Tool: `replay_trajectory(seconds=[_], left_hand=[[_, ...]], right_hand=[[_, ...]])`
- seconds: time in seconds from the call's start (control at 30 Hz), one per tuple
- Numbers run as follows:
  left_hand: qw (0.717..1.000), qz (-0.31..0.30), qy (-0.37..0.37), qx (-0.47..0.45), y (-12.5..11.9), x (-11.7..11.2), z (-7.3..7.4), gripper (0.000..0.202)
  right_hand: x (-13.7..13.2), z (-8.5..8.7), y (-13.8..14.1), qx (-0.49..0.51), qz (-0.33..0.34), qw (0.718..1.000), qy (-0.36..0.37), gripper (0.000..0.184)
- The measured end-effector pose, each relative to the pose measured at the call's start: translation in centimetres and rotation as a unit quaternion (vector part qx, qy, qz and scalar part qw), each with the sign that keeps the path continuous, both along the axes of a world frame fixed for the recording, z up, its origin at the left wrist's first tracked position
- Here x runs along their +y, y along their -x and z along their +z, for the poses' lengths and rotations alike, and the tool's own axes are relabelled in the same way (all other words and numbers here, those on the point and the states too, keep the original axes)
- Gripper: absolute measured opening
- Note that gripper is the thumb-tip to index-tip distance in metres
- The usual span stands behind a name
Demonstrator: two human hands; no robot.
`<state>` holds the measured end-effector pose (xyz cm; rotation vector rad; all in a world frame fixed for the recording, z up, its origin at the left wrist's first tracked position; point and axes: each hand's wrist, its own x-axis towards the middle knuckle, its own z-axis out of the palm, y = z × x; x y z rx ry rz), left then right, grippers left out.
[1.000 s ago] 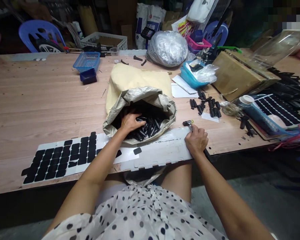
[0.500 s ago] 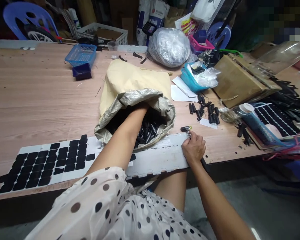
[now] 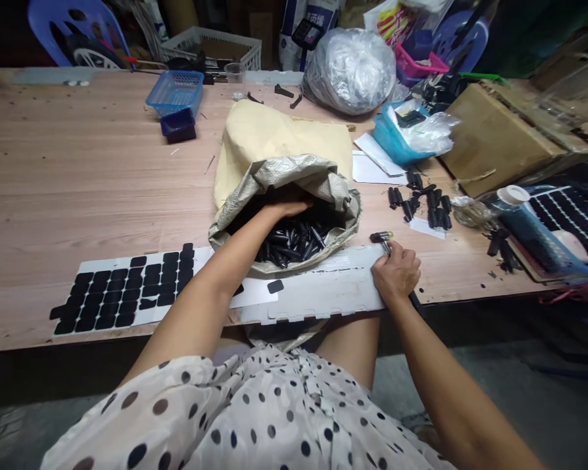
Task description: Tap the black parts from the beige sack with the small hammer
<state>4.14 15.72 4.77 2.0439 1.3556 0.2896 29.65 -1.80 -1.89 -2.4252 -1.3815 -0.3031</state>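
A cream woven sack [image 3: 284, 134] lies on the table with its rolled mouth facing me. Inside it is a heap of small, glossy black tube-like parts [image 3: 294, 243]. My left hand [image 3: 294, 207] reaches into the mouth above the heap; its fingers are lost in shadow, so what they hold cannot be made out. To the right, my right hand [image 3: 396, 271] is wrapped round the handle of a small hammer [image 3: 382, 237] with a black and yellow head. That hand rests at the end of a pale board [image 3: 328, 287] along the table's front edge.
A sheet of black rounded pads [image 3: 110, 297] lies at front left. More black parts [image 3: 434, 209] are strewn on the right near a cardboard box [image 3: 504, 140]. Behind the sack are a blue basket [image 3: 176, 91], a large plastic bag [image 3: 350, 72] and a turquoise basket [image 3: 396, 140].
My left hand has drawn back a little toward the sack's mouth, so its back and more of the black parts show. My right hand stays on the hammer. The camera view has shifted.
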Motion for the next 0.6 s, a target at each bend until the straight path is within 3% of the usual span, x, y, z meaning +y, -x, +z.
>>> replay_trajectory(seconds=[0.13,0.3,0.47,0.6], left_hand=[[0.996,-0.035,0.034,0.073,2.4,-2.0,0.8,0.053],[0.994,0.019,-0.101,-0.032,4.8,-4.2,0.7,0.051],[0.976,0.149,-0.136,-0.086,7.8,-4.6,-2.3,0.056],[0.952,0.237,-0.158,-0.115,10.2,-1.3,-4.6,0.048]], right_hand=[[0.2,-0.1,0.0,-0.001,-0.005,1.0,0.003,0.039],[0.4,-0.1,0.2,-0.001,-0.008,1.0,0.002,0.038],[0.4,-0.2,0.2,-0.001,-0.004,1.0,0.002,0.038],[0.3,-0.3,0.1,-0.003,0.0,1.0,0.0,0.038]])
